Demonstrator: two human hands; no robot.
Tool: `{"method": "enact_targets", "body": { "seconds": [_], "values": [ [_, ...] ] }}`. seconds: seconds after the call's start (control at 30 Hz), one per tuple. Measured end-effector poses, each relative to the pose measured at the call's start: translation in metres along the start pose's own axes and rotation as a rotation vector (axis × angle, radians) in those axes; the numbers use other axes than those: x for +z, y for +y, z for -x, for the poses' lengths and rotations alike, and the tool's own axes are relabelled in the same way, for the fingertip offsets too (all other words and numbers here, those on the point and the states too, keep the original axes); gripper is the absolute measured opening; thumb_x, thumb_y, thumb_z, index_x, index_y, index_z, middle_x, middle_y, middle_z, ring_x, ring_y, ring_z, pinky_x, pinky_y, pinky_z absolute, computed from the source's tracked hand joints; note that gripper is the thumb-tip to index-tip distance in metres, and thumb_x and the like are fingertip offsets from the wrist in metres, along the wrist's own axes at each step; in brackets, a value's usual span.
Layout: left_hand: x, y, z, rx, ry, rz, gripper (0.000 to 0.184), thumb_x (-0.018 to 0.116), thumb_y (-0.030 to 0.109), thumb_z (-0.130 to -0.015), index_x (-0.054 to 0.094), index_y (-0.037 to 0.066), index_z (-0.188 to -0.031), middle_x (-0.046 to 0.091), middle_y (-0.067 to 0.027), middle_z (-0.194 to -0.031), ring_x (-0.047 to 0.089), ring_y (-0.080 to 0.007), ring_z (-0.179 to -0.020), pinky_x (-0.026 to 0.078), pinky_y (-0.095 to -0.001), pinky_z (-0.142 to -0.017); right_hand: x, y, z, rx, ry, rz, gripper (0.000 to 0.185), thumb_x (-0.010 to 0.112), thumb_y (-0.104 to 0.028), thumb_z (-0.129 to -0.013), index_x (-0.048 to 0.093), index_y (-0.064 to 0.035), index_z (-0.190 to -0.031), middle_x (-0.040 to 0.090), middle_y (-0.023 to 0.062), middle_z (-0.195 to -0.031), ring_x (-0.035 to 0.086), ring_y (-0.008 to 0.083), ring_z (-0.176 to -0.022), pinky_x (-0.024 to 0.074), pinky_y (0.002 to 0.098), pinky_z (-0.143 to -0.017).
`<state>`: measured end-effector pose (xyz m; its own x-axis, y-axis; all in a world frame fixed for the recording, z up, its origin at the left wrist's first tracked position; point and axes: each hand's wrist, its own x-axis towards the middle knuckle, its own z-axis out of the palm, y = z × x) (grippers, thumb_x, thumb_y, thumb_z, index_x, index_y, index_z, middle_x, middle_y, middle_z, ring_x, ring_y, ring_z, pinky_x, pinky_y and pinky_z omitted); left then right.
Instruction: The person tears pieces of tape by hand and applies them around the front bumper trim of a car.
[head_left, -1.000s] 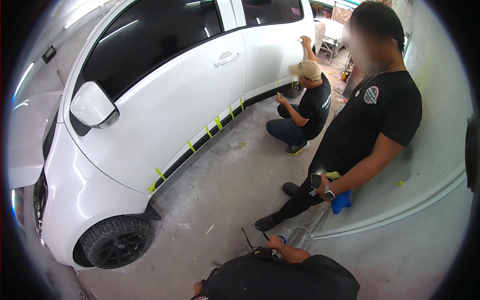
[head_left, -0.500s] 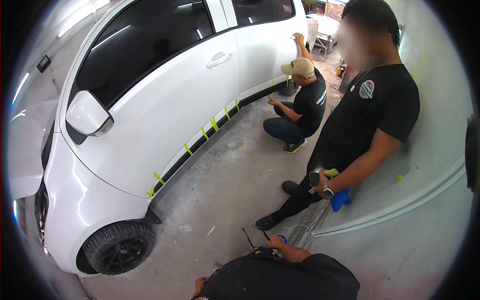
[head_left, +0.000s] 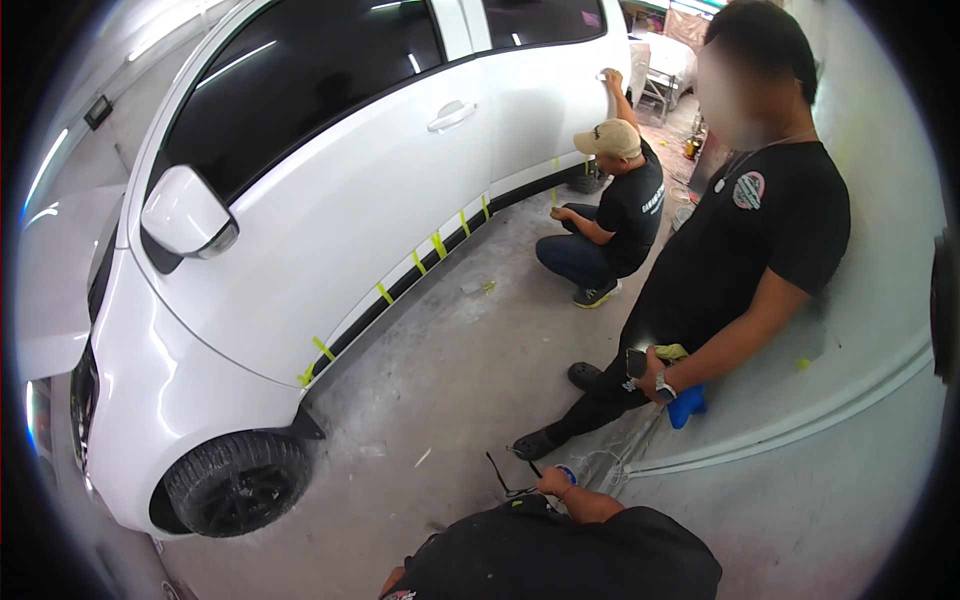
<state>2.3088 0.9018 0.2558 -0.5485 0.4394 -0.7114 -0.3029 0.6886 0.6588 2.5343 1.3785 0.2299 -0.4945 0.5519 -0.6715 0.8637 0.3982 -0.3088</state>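
Observation:
At the bottom, my right hand (head_left: 552, 482) is closed on a pair of dark-framed eyeglasses (head_left: 508, 490), whose thin arms stick up. A round blue-and-white thing (head_left: 567, 473) shows just behind that hand; whether I hold it too, I cannot tell. Of my left hand (head_left: 391, 579) only a sliver of skin appears beside my black shirt (head_left: 560, 555), and its fingers are hidden. Both hands are well apart from the white car (head_left: 350, 220), which has yellow-green tape strips (head_left: 438, 245) along its dark lower sill.
A person in a cap (head_left: 630, 210) squats by the rear door, one hand on the car. Another person (head_left: 740, 230) stands at right against the wall, holding a phone (head_left: 636, 362) and a blue thing (head_left: 686, 407). White cords (head_left: 605, 462) lie by the wall.
The view has shifted slightly, so the car and people sit a little further right. My left hand has drawn mostly out of sight. The eyeglasses stay in my right hand.

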Motion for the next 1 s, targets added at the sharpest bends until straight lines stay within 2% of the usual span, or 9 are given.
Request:
{"method": "enact_targets", "body": {
  "seconds": [0.17,0.4,0.57,0.6,0.67,0.8,0.9,0.97,1.0],
  "values": [
    [-0.008,-0.014,0.041,-0.026,-0.172,0.292,0.030,0.071,0.024,-0.079,0.075,0.004,-0.101,0.074,-0.0129,-0.084,0.071,-0.0210,-0.083,0.055,-0.0352,-0.079,0.007,0.002,-0.001,0.051,0.066,-0.127,0.044,0.065,-0.037,-0.083,0.074,0.0003,-0.104,0.069,0.0261,-0.109,0.066,0.0414,-0.107,0.0514,0.0455,-0.094],
    [0.002,-0.034,0.078,0.004,-0.251,0.553,0.032,0.070,0.026,-0.079,0.076,0.004,-0.101,0.074,-0.0138,-0.084,0.071,-0.0212,-0.084,0.055,-0.0355,-0.079,0.001,0.011,-0.013,-0.070,-0.007,0.061,0.045,0.063,-0.039,-0.083,0.074,-0.0020,-0.105,0.070,0.0254,-0.107,0.066,0.0414,-0.105,0.0516,0.0458,-0.093],
    [0.020,-0.044,0.021,-0.341,0.071,-0.364,0.038,0.071,0.031,-0.080,0.075,0.002,-0.104,0.075,-0.0153,-0.087,0.072,-0.0224,-0.087,0.055,-0.0359,-0.079,0.010,0.014,-0.013,-0.049,0.057,-0.029,0.044,0.062,-0.038,-0.084,0.074,-0.0019,-0.106,0.071,0.0246,-0.102,0.068,0.0409,-0.100,0.0529,0.0450,-0.091],
    [0.020,-0.048,0.012,-0.335,0.063,-0.377,0.038,0.071,0.031,-0.080,0.075,0.002,-0.104,0.075,-0.0153,-0.087,0.072,-0.0224,-0.087,0.055,-0.0359,-0.079,0.009,0.012,-0.008,-0.037,0.062,-0.039,0.044,0.062,-0.038,-0.084,0.074,-0.0019,-0.106,0.071,0.0246,-0.102,0.068,0.0409,-0.100,0.0529,0.0450,-0.091],
    [0.020,-0.050,0.000,-0.106,0.076,-0.384,0.048,0.071,0.041,-0.081,0.074,0.000,-0.104,0.074,-0.0176,-0.088,0.073,-0.0249,-0.085,0.055,-0.0376,-0.078,0.004,0.011,-0.005,-0.008,0.035,-0.043,0.043,0.061,-0.037,-0.084,0.074,-0.0022,-0.106,0.071,0.0246,-0.101,0.068,0.0411,-0.099,0.0532,0.0448,-0.090],
    [0.015,-0.030,-0.002,-0.075,0.070,-0.433,0.050,0.072,0.046,-0.080,0.074,0.001,-0.104,0.074,-0.0185,-0.088,0.073,-0.0270,-0.084,0.055,-0.0382,-0.077,0.006,0.011,-0.005,0.002,0.025,-0.029,0.042,0.062,-0.036,-0.085,0.074,-0.0022,-0.105,0.071,0.0245,-0.100,0.069,0.0403,-0.099,0.0534,0.0447,-0.089],
    [0.014,-0.015,0.001,-0.174,0.095,-0.374,0.046,0.072,0.044,-0.080,0.075,0.004,-0.104,0.075,-0.0193,-0.091,0.074,-0.0295,-0.086,0.056,-0.0383,-0.079,0.014,0.013,-0.006,-0.031,0.043,-0.028,0.041,0.062,-0.036,-0.085,0.074,-0.0024,-0.105,0.071,0.0249,-0.100,0.069,0.0387,-0.100,0.0535,0.0444,-0.090],
    [0.020,-0.021,-0.017,-0.220,0.270,-0.396,0.041,0.072,0.040,-0.083,0.076,0.008,-0.107,0.076,-0.0169,-0.094,0.073,-0.0347,-0.089,0.057,-0.0401,-0.078,0.015,0.013,-0.006,-0.026,0.029,-0.032,0.041,0.062,-0.035,-0.085,0.074,-0.0024,-0.106,0.070,0.0277,-0.100,0.070,0.0377,-0.100,0.0534,0.0454,-0.090],
    [0.019,-0.019,-0.019,-0.217,0.268,-0.400,0.041,0.072,0.040,-0.083,0.076,0.008,-0.107,0.076,-0.0169,-0.094,0.073,-0.0347,-0.089,0.057,-0.0401,-0.078,0.015,0.013,-0.006,-0.023,0.032,-0.036,0.041,0.062,-0.035,-0.085,0.074,-0.0024,-0.106,0.070,0.0277,-0.100,0.070,0.0377,-0.100,0.0534,0.0454,-0.090]
  ]
}}
